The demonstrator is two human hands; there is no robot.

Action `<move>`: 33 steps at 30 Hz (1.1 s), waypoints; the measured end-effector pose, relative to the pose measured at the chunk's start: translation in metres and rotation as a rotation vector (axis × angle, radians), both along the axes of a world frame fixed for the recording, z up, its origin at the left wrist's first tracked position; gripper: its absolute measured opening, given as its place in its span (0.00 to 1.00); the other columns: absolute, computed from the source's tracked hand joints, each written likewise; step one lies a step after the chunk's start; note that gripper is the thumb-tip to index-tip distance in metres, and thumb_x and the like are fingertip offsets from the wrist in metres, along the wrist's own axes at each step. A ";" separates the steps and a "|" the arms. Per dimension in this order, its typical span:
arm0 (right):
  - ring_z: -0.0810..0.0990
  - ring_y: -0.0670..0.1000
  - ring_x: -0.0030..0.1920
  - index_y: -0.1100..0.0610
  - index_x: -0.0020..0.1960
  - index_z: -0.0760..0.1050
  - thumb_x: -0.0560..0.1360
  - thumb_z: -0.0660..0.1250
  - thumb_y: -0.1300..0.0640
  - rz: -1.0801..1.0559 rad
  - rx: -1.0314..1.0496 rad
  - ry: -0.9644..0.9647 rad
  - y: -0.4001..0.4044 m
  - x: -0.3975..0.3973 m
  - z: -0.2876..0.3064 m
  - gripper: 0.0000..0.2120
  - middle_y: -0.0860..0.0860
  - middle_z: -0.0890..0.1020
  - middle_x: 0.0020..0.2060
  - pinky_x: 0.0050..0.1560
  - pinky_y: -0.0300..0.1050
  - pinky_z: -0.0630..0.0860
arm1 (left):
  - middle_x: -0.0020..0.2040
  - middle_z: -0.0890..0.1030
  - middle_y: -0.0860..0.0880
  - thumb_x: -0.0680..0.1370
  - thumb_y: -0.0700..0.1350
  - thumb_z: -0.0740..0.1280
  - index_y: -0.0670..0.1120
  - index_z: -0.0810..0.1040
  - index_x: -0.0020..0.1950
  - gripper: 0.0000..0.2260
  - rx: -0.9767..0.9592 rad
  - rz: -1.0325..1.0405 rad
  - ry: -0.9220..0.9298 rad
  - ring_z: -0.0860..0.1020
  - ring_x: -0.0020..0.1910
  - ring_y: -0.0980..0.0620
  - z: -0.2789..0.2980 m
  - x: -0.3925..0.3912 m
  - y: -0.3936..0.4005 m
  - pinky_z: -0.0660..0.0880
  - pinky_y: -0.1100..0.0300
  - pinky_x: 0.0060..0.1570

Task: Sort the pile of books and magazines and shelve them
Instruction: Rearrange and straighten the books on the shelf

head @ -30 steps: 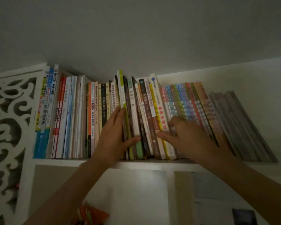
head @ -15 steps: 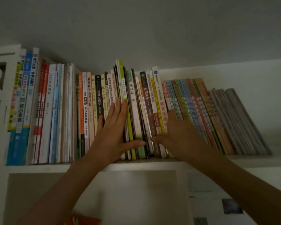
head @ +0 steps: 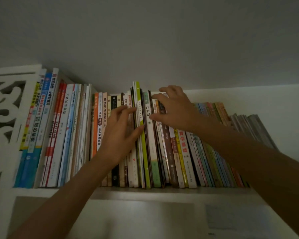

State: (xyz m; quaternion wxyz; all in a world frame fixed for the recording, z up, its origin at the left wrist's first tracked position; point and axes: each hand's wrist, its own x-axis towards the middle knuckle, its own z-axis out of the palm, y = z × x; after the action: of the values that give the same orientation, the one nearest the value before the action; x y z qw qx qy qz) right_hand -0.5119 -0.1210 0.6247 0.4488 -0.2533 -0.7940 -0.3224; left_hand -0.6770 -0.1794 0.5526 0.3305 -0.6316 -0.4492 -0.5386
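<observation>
A long row of books (head: pixel 72 135) stands spine-out on a white shelf (head: pixel 145 191). My left hand (head: pixel 121 133) lies against the spines in the middle of the row, fingers spread, thumb touching a green-spined thin book (head: pixel 146 163). My right hand (head: pixel 174 109) is higher, its fingers curled over the top edges of the dark brown and white books (head: pixel 169 149) just right of the green one. At the right end several thin magazines (head: pixel 254 128) lean to the left.
A white carved fretwork panel (head: pixel 5 121) closes the shelf's left side. The grey ceiling hangs just above the book tops. Below the shelf is another compartment with flat papers (head: pixel 231 219) lying in it.
My right hand rose from the lower spines to the tops of the books. My left hand slid up a little, fingers now slightly bent. The view shifted left.
</observation>
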 end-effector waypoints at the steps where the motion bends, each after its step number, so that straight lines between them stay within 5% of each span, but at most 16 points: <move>1: 0.49 0.55 0.74 0.52 0.72 0.63 0.73 0.63 0.39 -0.031 -0.006 -0.004 0.002 -0.003 0.001 0.32 0.53 0.59 0.74 0.72 0.51 0.49 | 0.71 0.59 0.49 0.77 0.49 0.65 0.49 0.64 0.70 0.23 -0.001 -0.013 0.003 0.59 0.70 0.56 -0.005 -0.003 0.000 0.56 0.63 0.66; 4: 0.47 0.55 0.75 0.56 0.68 0.67 0.75 0.62 0.41 -0.063 0.074 0.014 0.002 -0.009 -0.001 0.28 0.54 0.58 0.74 0.73 0.54 0.42 | 0.69 0.61 0.50 0.77 0.49 0.64 0.47 0.68 0.67 0.19 0.012 -0.006 0.023 0.58 0.65 0.62 -0.014 -0.009 0.001 0.56 0.66 0.65; 8: 0.51 0.54 0.74 0.59 0.64 0.70 0.74 0.65 0.48 0.060 0.128 0.107 -0.003 -0.016 -0.010 0.23 0.53 0.64 0.72 0.73 0.49 0.47 | 0.67 0.62 0.49 0.77 0.47 0.63 0.45 0.69 0.66 0.18 0.005 -0.048 -0.006 0.59 0.63 0.62 -0.017 -0.003 -0.001 0.53 0.85 0.54; 12: 0.55 0.53 0.73 0.57 0.60 0.73 0.73 0.67 0.53 0.203 0.086 0.135 -0.015 -0.004 -0.009 0.17 0.50 0.68 0.69 0.70 0.45 0.51 | 0.65 0.63 0.50 0.77 0.49 0.64 0.46 0.67 0.67 0.19 0.019 -0.071 -0.006 0.60 0.62 0.62 -0.017 0.007 -0.006 0.60 0.71 0.63; 17: 0.52 0.48 0.72 0.51 0.64 0.74 0.75 0.60 0.63 0.346 -0.118 0.028 -0.032 0.020 -0.005 0.20 0.47 0.66 0.69 0.64 0.36 0.48 | 0.54 0.71 0.57 0.73 0.59 0.66 0.51 0.66 0.66 0.25 -0.046 -0.127 -0.104 0.72 0.51 0.59 -0.007 0.034 -0.010 0.72 0.63 0.46; 21: 0.55 0.45 0.69 0.49 0.60 0.76 0.75 0.57 0.67 0.482 -0.208 0.151 -0.029 0.021 -0.004 0.20 0.46 0.66 0.68 0.61 0.36 0.50 | 0.40 0.69 0.57 0.78 0.54 0.60 0.50 0.72 0.51 0.09 0.009 0.110 -0.096 0.69 0.36 0.60 0.000 0.051 -0.002 0.62 0.67 0.31; 24: 0.58 0.50 0.69 0.52 0.62 0.73 0.75 0.58 0.65 0.354 -0.147 0.221 -0.013 0.016 -0.003 0.18 0.51 0.68 0.67 0.65 0.39 0.54 | 0.39 0.72 0.53 0.79 0.49 0.59 0.48 0.71 0.44 0.07 0.048 0.091 -0.147 0.69 0.32 0.59 -0.001 0.058 0.000 0.60 0.68 0.28; 28: 0.55 0.54 0.73 0.54 0.64 0.71 0.71 0.52 0.53 0.094 -0.055 0.048 -0.005 0.006 -0.004 0.23 0.54 0.64 0.72 0.71 0.50 0.52 | 0.34 0.71 0.55 0.79 0.45 0.60 0.47 0.69 0.44 0.05 0.020 -0.021 -0.153 0.70 0.29 0.60 -0.003 0.059 0.000 0.66 0.69 0.26; 30: 0.53 0.56 0.74 0.56 0.66 0.69 0.68 0.46 0.49 -0.018 0.053 -0.022 -0.006 0.003 -0.004 0.30 0.55 0.62 0.73 0.74 0.54 0.50 | 0.34 0.71 0.56 0.80 0.45 0.60 0.47 0.69 0.45 0.05 0.014 -0.055 -0.148 0.71 0.29 0.60 -0.004 0.056 0.002 0.68 0.71 0.27; 33: 0.54 0.57 0.74 0.57 0.62 0.73 0.69 0.47 0.50 -0.025 0.111 0.004 -0.008 0.004 -0.004 0.28 0.54 0.63 0.73 0.74 0.55 0.49 | 0.36 0.73 0.54 0.80 0.49 0.59 0.47 0.70 0.47 0.06 0.006 -0.070 -0.138 0.73 0.33 0.59 -0.007 0.052 0.004 0.68 0.67 0.30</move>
State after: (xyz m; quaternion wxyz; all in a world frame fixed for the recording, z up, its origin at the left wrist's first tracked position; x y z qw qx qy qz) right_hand -0.5077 -0.1289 0.6207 0.4598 -0.2387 -0.7707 -0.3711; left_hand -0.6245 -0.1758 0.5456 0.2817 -0.6071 -0.4469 -0.5936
